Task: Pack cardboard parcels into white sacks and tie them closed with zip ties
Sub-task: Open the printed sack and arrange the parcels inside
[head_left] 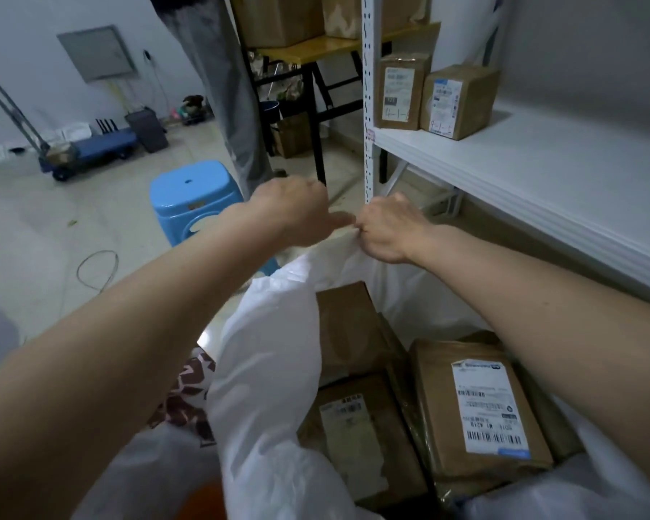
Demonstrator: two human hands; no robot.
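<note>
Your white sack fills the lower centre of the frame, its mouth open and its far rim drawn up to a peak at mid-frame, where both your hands meet. Your left hand is curled into a fist on the sack's edge with the thumb pointing right, and your right hand pinches the same bunched edge just beside it, the two nearly touching. The sack is thin, smooth and slightly glossy, falling in soft folds and creases. Inside it, at lower right, lie brown cardboard parcels: a large parcel wrapped in shiny tape with a white barcode label on top, a second parcel to its left with a smaller label, and a plain one behind them. Above right, a white metal shelf on a perforated upright carries two small labelled boxes. Left of your hands stands a rounded blue plastic stool on the pale tiled floor, and behind it are a person's grey trouser legs. A blue hand trolley rests at upper left by the wall, and a thin wire loop lies on the floor.
</note>
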